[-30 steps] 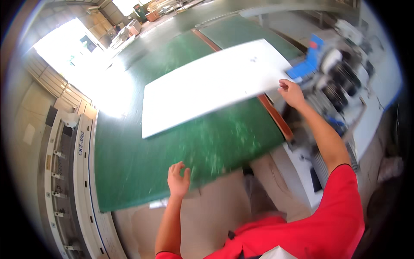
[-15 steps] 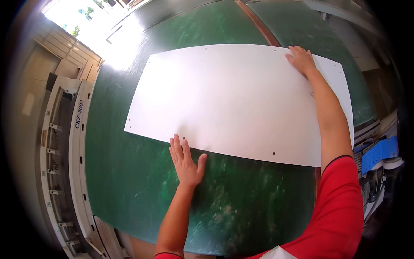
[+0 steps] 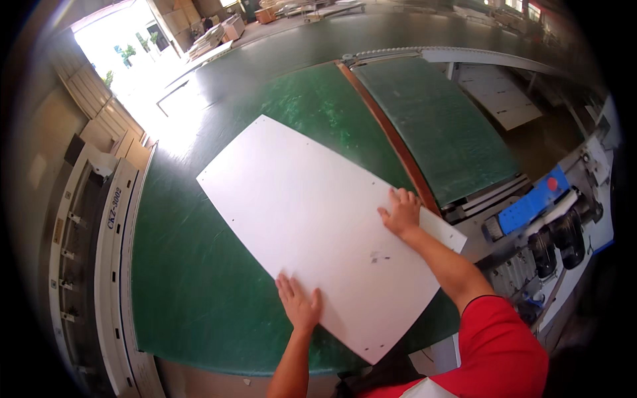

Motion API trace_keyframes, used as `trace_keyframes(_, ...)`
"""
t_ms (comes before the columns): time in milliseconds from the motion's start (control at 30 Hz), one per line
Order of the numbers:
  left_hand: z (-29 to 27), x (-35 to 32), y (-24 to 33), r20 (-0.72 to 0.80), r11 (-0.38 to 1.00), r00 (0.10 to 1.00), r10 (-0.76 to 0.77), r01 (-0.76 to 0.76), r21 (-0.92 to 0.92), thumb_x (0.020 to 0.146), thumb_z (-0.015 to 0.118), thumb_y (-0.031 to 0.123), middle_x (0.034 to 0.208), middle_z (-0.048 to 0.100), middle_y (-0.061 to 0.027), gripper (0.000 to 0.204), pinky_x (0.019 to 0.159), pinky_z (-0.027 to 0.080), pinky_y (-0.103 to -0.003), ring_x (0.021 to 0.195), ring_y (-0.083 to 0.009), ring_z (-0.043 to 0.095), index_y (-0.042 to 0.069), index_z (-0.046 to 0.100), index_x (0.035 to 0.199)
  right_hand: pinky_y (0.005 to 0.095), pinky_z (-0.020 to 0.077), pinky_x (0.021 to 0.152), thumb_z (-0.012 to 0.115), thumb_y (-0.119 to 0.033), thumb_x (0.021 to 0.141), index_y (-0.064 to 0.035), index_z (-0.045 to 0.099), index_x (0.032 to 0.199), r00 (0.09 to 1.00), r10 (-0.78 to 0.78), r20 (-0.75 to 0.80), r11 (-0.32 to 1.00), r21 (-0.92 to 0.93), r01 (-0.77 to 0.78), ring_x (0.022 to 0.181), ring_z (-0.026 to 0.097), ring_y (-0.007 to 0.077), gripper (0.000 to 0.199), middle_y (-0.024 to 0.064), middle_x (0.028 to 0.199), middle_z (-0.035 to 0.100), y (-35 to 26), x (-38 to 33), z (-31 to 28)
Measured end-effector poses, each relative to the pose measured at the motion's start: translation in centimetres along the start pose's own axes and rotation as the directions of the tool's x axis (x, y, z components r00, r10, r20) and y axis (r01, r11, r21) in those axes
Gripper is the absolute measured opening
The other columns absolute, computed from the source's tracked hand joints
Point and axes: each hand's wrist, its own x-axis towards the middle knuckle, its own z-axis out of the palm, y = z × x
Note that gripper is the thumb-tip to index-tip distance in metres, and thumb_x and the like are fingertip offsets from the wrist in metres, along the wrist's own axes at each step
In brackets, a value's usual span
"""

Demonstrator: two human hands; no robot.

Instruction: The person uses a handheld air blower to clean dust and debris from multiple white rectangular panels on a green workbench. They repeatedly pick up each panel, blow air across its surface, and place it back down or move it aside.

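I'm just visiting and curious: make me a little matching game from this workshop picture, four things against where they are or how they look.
1. left hand
2. right hand
3. white panel
4. blue machine part

A. bears a red spot
B. at the panel's right long edge
C. lying slantwise on the green table
D. at the panel's left long edge

Pairs: 1-D, 2-B, 3-C, 4-A

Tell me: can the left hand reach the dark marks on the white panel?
Probably yes: the left hand is at the edge of the white panel, and only bare surface separates it from the dark marks.
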Motion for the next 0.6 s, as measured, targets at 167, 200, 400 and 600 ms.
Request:
trace_keyframes(167, -7.6, -12.5, -7.1, 0.094, 0.977, 0.992, -0.085, 0.101, -0.187, 0.089, 0.06, 0.028, 0.156, 0.016, -0.03, 0.074, 0.119, 0.014, -0.05, 0.146, -0.0453, 0.014, -0.017, 0.031, 0.141, 0.0475, 0.0353, 0.099, 0.074, -0.039, 0.075, -0.0031, 0.058, 0.129, 0.997, 0.076, 0.011, 0.995, 0.069, -0.077, 0.115, 0.045, 0.0331, 0.067, 0.0152, 0.121, 0.049, -6.5, -17.6, -4.9)
trace_keyframes(200, -8.5, -15.2, -8.9, 0.093, 0.98, 0.993, -0.065, 0.081, -0.181, 0.091, 0.059, 0.03, 0.157, 0.015, -0.03, 0.075, 0.119, 0.014, -0.049, 0.146, -0.0448, 0.013, -0.016, 0.03, 0.142, 0.0473, 0.0351, 0.099, 0.073, -0.039, 0.075, -0.0034, 0.058, 0.13, 0.995, 0.095, 0.022, 0.994, 0.06, -0.096, 0.116, 0.045, 0.0331, 0.067, 0.0155, 0.122, 0.049, -7.3, -20.9, -6.0)
trace_keyframes(400, -12.8, -31.3, -12.6, 0.163, 0.913, 0.941, -0.297, 0.33, -0.241, 0.096, 0.055, 0.034, 0.149, 0.03, -0.031, 0.074, 0.116, 0.023, -0.043, 0.14, -0.0409, 0.03, -0.013, 0.025, 0.144, 0.0465, 0.0352, 0.102, 0.074, -0.032, 0.074, -0.0063, 0.057, 0.132, 0.959, 0.194, 0.207, 0.964, 0.138, -0.225, 0.12, 0.044, 0.0345, 0.065, 0.0173, 0.128, 0.048, -9.1, -38.0, -12.6)
trace_keyframes(600, -19.1, -39.8, -10.7, 0.327, 0.49, 0.601, -0.729, 0.792, -0.363, 0.102, 0.047, 0.037, 0.084, 0.069, -0.016, 0.052, 0.067, 0.051, -0.037, 0.074, -0.0215, 0.062, -0.013, 0.065, 0.101, 0.0405, 0.0459, 0.094, 0.071, -0.025, 0.078, -0.0007, 0.057, 0.127, 0.895, 0.285, 0.344, 0.767, 0.478, -0.428, 0.111, 0.056, 0.0321, 0.057, 0.0193, 0.12, 0.059, -5.6, -47.1, -15.6)
